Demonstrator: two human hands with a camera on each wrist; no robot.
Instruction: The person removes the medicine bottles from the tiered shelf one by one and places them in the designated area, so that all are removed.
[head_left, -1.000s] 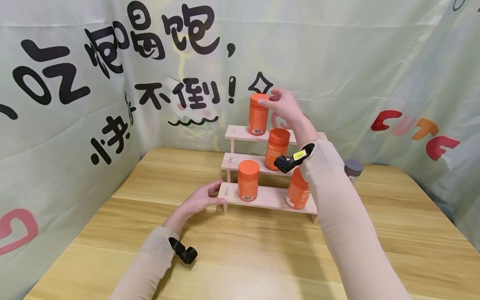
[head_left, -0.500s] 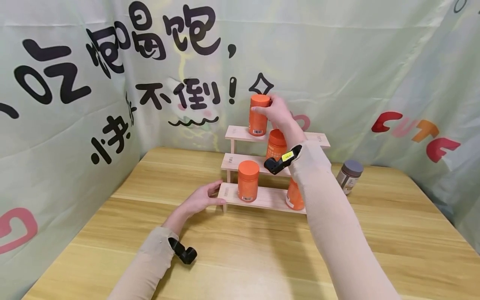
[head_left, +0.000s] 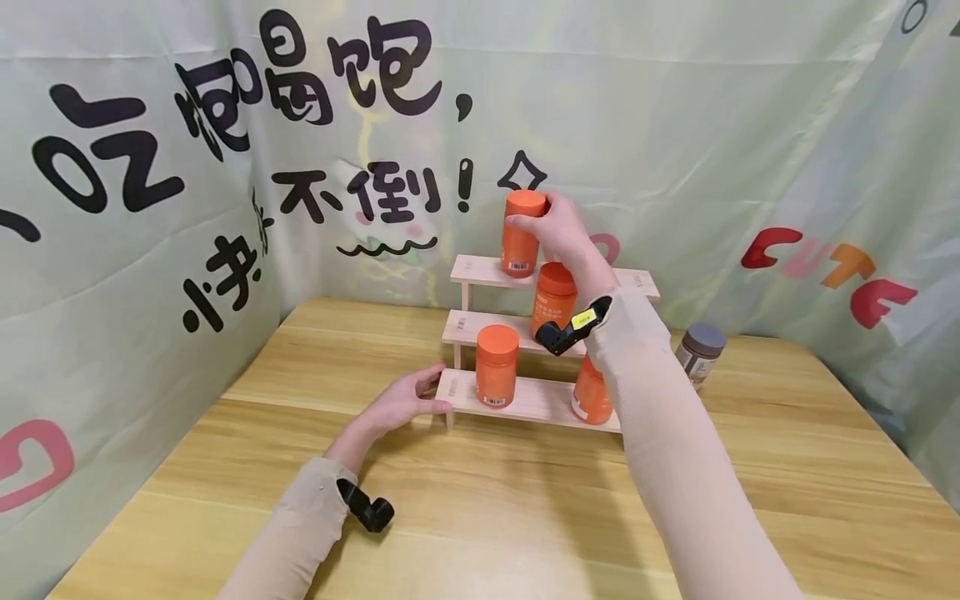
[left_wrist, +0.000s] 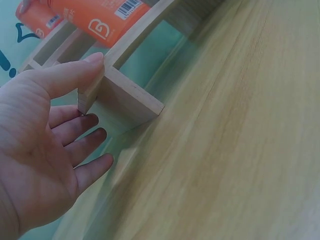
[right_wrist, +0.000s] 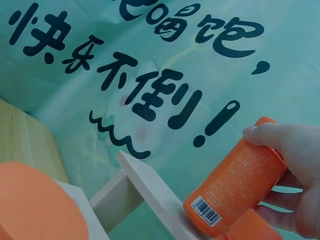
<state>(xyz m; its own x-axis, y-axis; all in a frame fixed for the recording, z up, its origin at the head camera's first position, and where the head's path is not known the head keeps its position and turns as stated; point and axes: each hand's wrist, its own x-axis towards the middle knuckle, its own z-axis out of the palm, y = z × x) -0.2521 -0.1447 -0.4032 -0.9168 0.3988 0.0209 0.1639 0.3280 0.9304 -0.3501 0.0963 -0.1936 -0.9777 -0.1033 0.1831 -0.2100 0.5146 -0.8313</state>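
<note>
My right hand (head_left: pixel 560 229) grips an orange jar (head_left: pixel 519 250) near its lid, on the top tier of a three-tier wooden display stand (head_left: pixel 480 271). In the right wrist view the thumb lies across the jar's upper part (right_wrist: pixel 240 182) and the fingers curl behind it. My left hand (head_left: pixel 405 398) holds the left end of the lowest tier, thumb at the front corner (left_wrist: pixel 97 82) and fingers at the rear side. Another orange jar (head_left: pixel 555 300) stands on the middle tier. Two more, a left one (head_left: pixel 496 367) and a right one (head_left: pixel 591 392), stand on the bottom tier; my right forearm partly covers the latter.
Behind my right forearm, a jar with a grey lid (head_left: pixel 701 354) stands on the wooden table (head_left: pixel 480 517). A printed cloth backdrop (head_left: pixel 675 150) rises close behind the stand.
My right hand has gone from touching the top jar's lid to wrapping round its upper body. The jar has shifted slightly right. My left hand keeps its place.
</note>
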